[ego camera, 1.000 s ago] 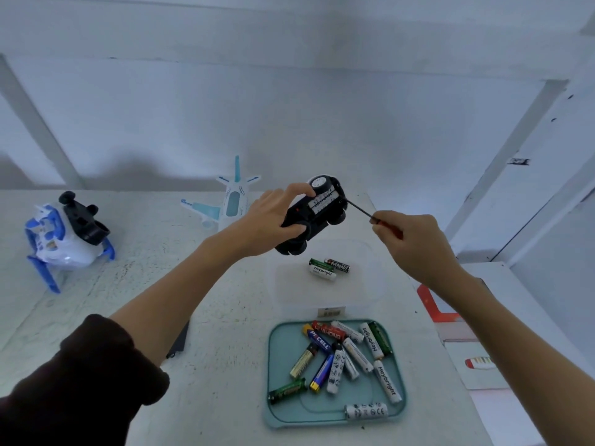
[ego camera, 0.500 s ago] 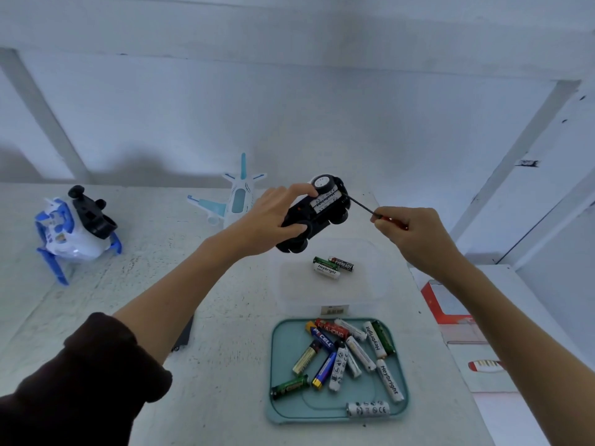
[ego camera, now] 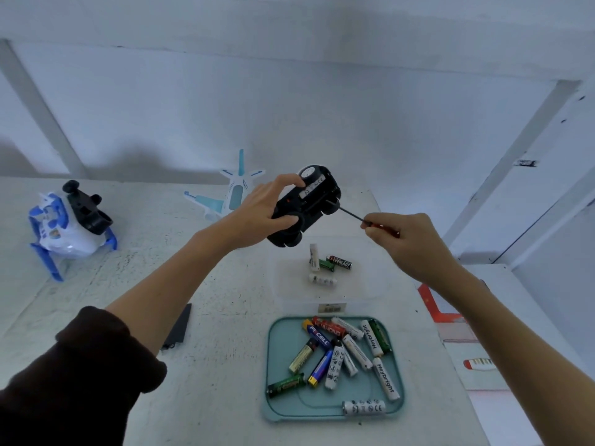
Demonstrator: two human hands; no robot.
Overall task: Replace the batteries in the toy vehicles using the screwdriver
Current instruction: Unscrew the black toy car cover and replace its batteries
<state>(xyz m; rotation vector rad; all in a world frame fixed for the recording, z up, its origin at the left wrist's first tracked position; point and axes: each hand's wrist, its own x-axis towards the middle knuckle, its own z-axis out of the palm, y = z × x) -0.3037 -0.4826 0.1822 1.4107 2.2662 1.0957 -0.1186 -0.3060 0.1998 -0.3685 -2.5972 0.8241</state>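
Note:
My left hand (ego camera: 260, 214) grips a black toy car (ego camera: 307, 209) above the table, its underside turned towards me with a battery showing in the open compartment. My right hand (ego camera: 405, 243) pinches a red-handled screwdriver (ego camera: 354, 217); its thin shaft points left and its tip reaches the car's underside. Below the car, a clear plastic box (ego camera: 328, 296) holds several batteries (ego camera: 325, 267), one of them upright in mid-fall. A teal tray (ego camera: 280, 342) near me holds several loose batteries (ego camera: 341, 349).
A white and blue toy with black parts (ego camera: 69, 226) lies at the far left. A white and light-blue toy plane (ego camera: 230, 196) sits behind my left hand. A flat black cover (ego camera: 178, 326) lies by my left forearm. Red and white paper items (ego camera: 457, 333) lie at the right edge.
A white battery has dropped from the car into the clear box, where more batteries now lie. The screwdriver tip has moved in under the car.

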